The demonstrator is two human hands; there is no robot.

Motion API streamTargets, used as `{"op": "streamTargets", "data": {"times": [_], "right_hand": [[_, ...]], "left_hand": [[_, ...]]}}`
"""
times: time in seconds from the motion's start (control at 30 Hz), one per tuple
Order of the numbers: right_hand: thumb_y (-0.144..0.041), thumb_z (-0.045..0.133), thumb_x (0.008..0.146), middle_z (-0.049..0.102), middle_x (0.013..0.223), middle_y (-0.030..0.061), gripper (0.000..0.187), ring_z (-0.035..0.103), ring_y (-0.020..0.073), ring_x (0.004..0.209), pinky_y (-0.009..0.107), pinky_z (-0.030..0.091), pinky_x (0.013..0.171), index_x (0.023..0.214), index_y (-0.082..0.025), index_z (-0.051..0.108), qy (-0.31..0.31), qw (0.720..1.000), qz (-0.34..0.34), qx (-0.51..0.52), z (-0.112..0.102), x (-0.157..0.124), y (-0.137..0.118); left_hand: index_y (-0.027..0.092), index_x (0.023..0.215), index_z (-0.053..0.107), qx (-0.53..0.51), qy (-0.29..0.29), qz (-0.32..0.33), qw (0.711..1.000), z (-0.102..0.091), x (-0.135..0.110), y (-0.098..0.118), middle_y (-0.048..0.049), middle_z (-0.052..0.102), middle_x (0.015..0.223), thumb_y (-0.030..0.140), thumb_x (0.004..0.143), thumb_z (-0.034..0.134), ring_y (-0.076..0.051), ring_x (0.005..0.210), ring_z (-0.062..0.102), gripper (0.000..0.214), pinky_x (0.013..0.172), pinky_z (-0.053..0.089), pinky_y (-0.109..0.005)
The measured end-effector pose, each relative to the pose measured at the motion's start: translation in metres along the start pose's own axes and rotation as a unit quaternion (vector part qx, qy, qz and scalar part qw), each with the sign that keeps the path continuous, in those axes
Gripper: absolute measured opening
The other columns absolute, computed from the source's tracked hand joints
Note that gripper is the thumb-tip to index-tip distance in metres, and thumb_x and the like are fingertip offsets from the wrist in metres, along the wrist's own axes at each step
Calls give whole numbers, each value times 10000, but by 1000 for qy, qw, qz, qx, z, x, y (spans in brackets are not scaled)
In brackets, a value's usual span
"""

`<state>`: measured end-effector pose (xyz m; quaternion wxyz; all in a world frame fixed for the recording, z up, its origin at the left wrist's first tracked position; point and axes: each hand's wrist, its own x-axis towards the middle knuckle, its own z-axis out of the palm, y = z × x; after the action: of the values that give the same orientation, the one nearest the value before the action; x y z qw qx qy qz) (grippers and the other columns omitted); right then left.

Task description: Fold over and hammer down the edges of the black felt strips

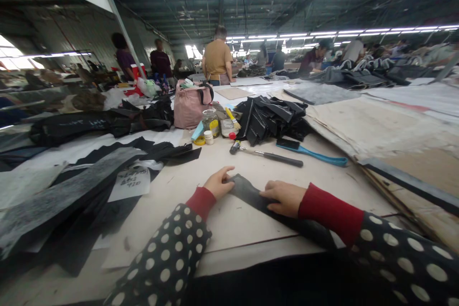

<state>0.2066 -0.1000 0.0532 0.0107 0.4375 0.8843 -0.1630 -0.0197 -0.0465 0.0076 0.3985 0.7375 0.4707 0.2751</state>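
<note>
Head camera: a dark strip of material [247,189] lies slantwise on the pale worktable [186,181], running from the left hand [218,183] back toward the person, beneath the red right cuff [330,210]. The left hand is at the strip's far end, thumb and forefinger parted, tips at its edge; whether they pinch it I cannot tell. The right hand [286,198] rests on the strip farther along, fingers partly bent; I cannot tell whether it grasps or only presses. Beyond the hands lie a hammer [266,154] and, to its right, a blue-handled brush [312,152]. Farther back are a pile of dark pieces [268,117], a glass jar [207,122] and a pink bag [190,107].
</note>
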Motion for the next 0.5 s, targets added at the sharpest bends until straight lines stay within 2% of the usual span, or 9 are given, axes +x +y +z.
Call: {"op": "streamTargets", "data": {"times": [0.07, 0.13, 0.23, 0.3, 0.4, 0.5], "right_hand": [[-260, 518, 704, 607, 874, 70, 311, 550, 179, 770, 280, 403, 694, 990, -200, 623, -64, 996, 5, 58, -9, -3, 1], [-299, 493, 727, 632, 822, 49, 288, 564, 168, 729, 277, 410, 681, 962, -208, 634, -88, 990, 29, 106, -17, -1, 4], [-336, 481, 737, 634, 829, 66, 338, 560, 169, 723, 289, 412, 684, 997, -157, 603, -9, 988, 70, 137, -19, 14, 7], [-306, 501, 723, 621, 835, 72, 405, 553, 158, 730, 280, 414, 689, 1077, -114, 542, 45, 983, 66, 167, -13, 29, 8], [-201, 519, 679, 599, 837, 52, 455, 538, 136, 726, 259, 414, 680, 1122, -105, 494, 76, 973, 34, 217, 4, 50, 9], [-149, 490, 661, 588, 856, 36, 409, 528, 130, 730, 259, 414, 682, 1068, -130, 521, 100, 962, 26, 251, 20, 61, 12]], "left_hand": [[139, 1154, 410, -17, 14, 18, 1000, 4, 2, 0, 16, 528, 726, 134, 673, 507, -109, 669, 504, 491, 636, 404, -233], [145, 1150, 421, -27, 4, 38, 999, 7, 3, 1, 8, 539, 754, 141, 682, 510, -114, 697, 512, 477, 667, 410, -243], [161, 1157, 426, -29, -25, 60, 997, 12, 2, 3, 9, 547, 757, 158, 695, 519, -114, 698, 517, 472, 683, 410, -250], [171, 1164, 425, -20, -41, 74, 996, 14, 1, 5, 13, 549, 749, 167, 700, 525, -114, 695, 518, 475, 688, 406, -250], [171, 1162, 431, 2, -43, 86, 995, 14, 0, 7, 19, 542, 726, 172, 701, 535, -114, 685, 510, 473, 679, 403, -242], [171, 1147, 454, 39, -18, 71, 997, 8, 1, 6, 18, 538, 733, 207, 700, 545, -115, 676, 501, 457, 658, 403, -235]]}}
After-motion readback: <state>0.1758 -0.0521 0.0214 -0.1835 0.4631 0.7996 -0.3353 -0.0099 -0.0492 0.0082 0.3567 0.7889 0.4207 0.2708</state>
